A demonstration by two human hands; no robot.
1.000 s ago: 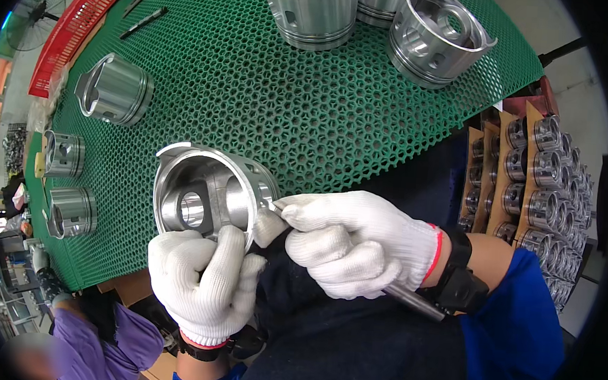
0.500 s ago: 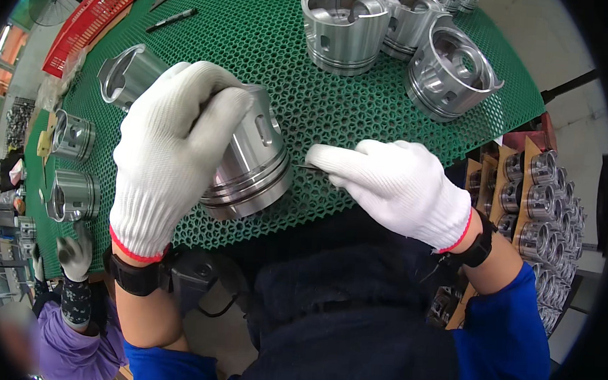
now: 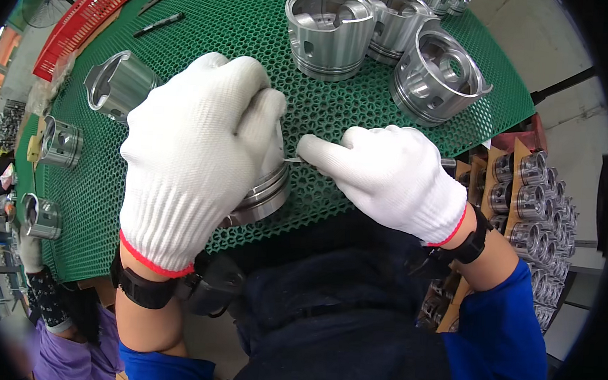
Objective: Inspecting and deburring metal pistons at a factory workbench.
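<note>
On the green counter point(image 3: 209, 27), our left hand point(image 3: 200, 131) grips the piston point(image 3: 267, 200) from above; our right hand point(image 3: 392, 174) pinches a thin-tipped tool point(image 3: 292, 160) at its wall. We judge this one unfinished; whether the surrounding pistons point(image 3: 330, 49) are done, we cannot tell.

"What does the piston point(image 3: 265, 199) look like?"
"Bright silver metal, round-bodied, with grooves running round the part near its lower end. A narrow strip of its side shows too; the rest is hidden beneath the left hand point(image 3: 200, 131)."
"Upright?"
"No, tilted, its grooved end towards the person, over the green mat point(image 3: 333, 118). Whether it rests there, I can't tell."
"And the slim tool point(image 3: 292, 160)?"
"Only a thin, pale metallic tip pokes out of the right hand point(image 3: 388, 178), pointing left at the piston's side, just above the grooves."
"Touching?"
"Too small to tell."
</note>
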